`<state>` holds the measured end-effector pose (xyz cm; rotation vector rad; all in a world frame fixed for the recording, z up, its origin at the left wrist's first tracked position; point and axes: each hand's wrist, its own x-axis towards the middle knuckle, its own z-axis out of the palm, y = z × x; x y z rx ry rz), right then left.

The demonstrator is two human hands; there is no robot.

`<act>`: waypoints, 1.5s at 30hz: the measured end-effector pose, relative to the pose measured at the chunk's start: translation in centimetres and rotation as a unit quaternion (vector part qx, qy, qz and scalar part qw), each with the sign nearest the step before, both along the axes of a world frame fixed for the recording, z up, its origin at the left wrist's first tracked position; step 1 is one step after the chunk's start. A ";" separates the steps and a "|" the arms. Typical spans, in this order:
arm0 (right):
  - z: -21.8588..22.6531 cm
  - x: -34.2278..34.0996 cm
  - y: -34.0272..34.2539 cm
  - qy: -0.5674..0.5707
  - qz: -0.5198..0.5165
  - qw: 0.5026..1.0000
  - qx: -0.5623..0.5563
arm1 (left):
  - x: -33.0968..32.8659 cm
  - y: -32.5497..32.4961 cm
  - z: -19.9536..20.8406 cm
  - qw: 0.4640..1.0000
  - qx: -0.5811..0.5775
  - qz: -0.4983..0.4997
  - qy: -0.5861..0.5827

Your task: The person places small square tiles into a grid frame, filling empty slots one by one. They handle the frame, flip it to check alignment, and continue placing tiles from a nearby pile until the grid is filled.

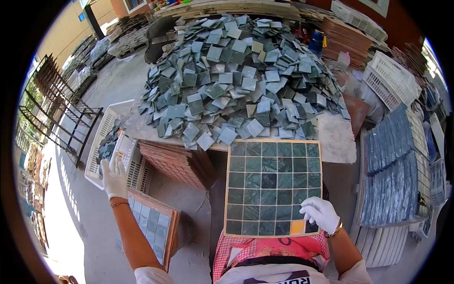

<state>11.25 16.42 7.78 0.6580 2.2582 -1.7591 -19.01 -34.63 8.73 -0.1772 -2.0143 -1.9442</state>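
A framed tray (268, 160) of square green stone tiles lies on my lap, its tiles in rows split by pale lines. One cell in its bottom row shows a bare yellow base (297, 227). My right hand (321, 214), in a white glove, is over the tray's lower right, fingers bent together; whatever they may hold is hidden. My left hand (115, 179), also gloved, reaches out to the left with its fingers apart and nothing visible in them. It is beside a white plastic crate (94, 165) holding dark tile pieces (109, 141).
Ahead, a big heap of loose green tiles (227, 78) covers a table (336, 137). Reddish boards (175, 161) stand beneath it. A tray of grey-blue tiles (150, 222) sits below my left arm. Stacked bluish tile sheets (390, 165) rise at right, a black metal rack (61, 109) at left.
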 end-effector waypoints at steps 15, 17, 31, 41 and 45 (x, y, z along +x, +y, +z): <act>-3.0 -17.9 9.6 0.016 -0.129 0.852 0.507 | 15.7 12.5 -10.2 0.856 0.345 -0.028 -0.384; -3.8 -19.1 10.3 -0.044 -0.115 0.853 0.508 | 16.8 12.4 -11.0 0.847 0.360 -0.018 -0.391; -3.4 2.5 1.5 0.093 0.237 0.910 0.329 | 16.2 12.9 -11.8 0.874 0.290 -0.019 -0.390; -6.2 5.8 -1.2 0.085 0.202 0.918 0.331 | 15.3 16.6 -9.6 0.895 0.241 -0.053 -0.371; -5.8 6.2 -1.5 0.117 0.186 0.914 0.340 | 16.4 16.3 -10.2 0.897 0.236 -0.052 -0.370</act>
